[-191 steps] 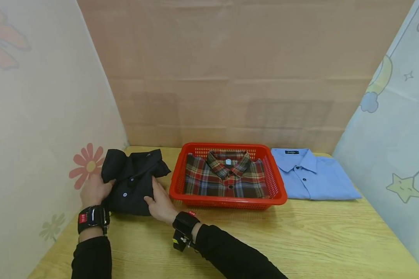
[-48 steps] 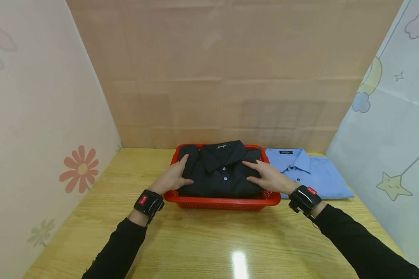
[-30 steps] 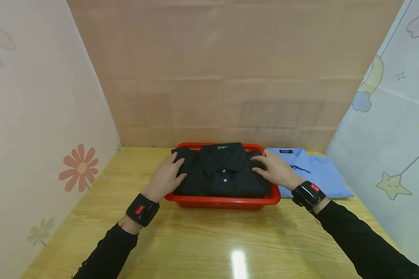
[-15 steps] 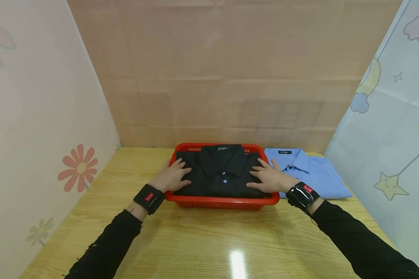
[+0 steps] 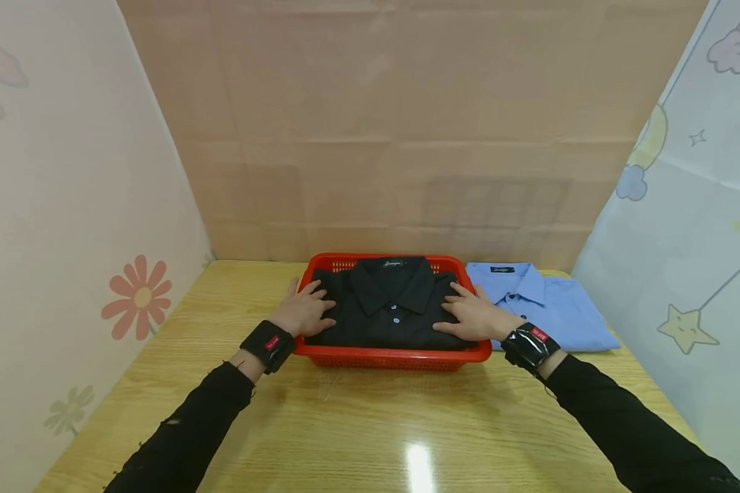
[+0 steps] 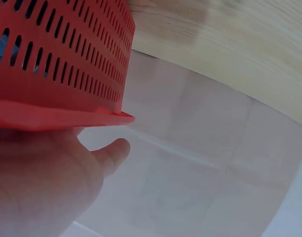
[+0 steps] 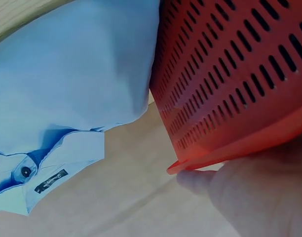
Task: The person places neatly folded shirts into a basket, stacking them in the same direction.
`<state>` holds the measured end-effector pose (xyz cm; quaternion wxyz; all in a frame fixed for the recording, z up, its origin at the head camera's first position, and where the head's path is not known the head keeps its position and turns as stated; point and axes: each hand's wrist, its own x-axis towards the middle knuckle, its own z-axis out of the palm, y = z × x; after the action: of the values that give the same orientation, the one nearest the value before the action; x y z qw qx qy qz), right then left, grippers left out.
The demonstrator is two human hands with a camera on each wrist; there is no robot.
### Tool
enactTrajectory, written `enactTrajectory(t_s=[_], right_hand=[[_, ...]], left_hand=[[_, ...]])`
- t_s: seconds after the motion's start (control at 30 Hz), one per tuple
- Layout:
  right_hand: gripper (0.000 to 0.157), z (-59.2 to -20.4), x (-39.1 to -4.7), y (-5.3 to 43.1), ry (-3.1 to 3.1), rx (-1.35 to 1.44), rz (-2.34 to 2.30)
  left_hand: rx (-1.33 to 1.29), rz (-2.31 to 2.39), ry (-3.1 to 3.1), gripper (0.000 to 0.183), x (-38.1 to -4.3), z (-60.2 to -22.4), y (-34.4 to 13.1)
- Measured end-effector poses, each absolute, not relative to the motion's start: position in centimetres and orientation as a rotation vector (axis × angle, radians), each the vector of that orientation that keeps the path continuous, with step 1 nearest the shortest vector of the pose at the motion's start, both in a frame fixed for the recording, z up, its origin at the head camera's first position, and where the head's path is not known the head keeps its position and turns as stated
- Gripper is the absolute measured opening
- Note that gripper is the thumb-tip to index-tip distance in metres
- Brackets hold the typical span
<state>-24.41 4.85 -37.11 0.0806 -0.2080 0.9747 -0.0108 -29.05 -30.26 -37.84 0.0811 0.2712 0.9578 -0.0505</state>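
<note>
Fingers (image 5: 325, 305) spread, two hands (image 5: 299, 312) (image 5: 477, 316) on one black shirt (image 5: 385, 325) in one basket (image 5: 395, 357); one blue shirt (image 5: 564, 315) beside.

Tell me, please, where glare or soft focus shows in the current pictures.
Head view: bright glare on the wooden tabletop, near the bottom edge; left wrist view: left hand soft, close up; right wrist view: right hand likewise soft.

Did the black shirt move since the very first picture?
Yes, to the right. In the head view, the black shirt was close beside the pink wall flower; now it's well away from it, inside the red basket.
</note>
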Motion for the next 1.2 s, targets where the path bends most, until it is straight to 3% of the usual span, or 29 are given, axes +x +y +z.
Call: enactTrajectory(t_s=[0.3,0.5,0.83,0.97,1.2], right_hand=[[0.068,-37.6,-24.7,5.6,2.946,-0.626,-0.149],[0.054,-37.5,-25.0,7.0,2.941,-0.636,-0.559],[0.040,-35.9,-26.3,11.6,3.130,-0.243,-0.760],[0.046,-36.5,-26.3,13.9,3.078,-0.147,-0.573],[0.079,-39.0,-25.9,16.8,2.846,-0.030,-0.313]], left_hand=[[0.818,-0.137,2.862,0.052,-29.5,-38.1,-30.4],[0.828,0.035,2.824,0.054,-29.9,-37.8,-30.4],[0.851,0.303,2.758,0.053,-29.4,-34.3,-29.0],[0.887,0.325,2.695,0.054,-28.6,-33.0,-27.7],[0.923,0.302,2.665,0.057,-27.7,-32.2,-24.2]])
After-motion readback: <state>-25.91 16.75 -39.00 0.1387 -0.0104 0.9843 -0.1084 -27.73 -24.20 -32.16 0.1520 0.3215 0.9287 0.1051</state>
